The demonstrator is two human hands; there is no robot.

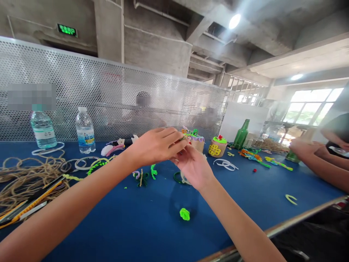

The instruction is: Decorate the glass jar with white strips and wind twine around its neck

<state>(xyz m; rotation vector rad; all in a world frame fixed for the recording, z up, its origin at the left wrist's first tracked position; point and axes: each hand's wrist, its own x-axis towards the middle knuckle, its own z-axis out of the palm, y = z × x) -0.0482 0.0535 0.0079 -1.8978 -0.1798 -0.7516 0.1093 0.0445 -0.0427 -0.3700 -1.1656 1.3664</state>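
Above the middle of the table, my left hand (156, 146) and my right hand (194, 165) meet at the fingertips. Both are closed in a pinch around something small; only hints of green and red show between the fingers, so its kind is hidden. Below them on the table lies a bright green fuzzy clump (184, 214). Just behind my hands stands a jar with a purple wavy trim (200, 145), partly covered by my fingers. To its right is a twine-wrapped jar with a yellow flower (217, 148). Green curled pipe cleaner pieces (153, 172) lie left of my right hand.
Tangled twine (32, 167) and a yellow-black cutter-like tool (35, 202) lie at left, near two water bottles (85, 133). A green glass bottle (241, 135) and colourful pipe cleaners (251, 155) are at right. Another person's arms (321, 160) reach over the right side.
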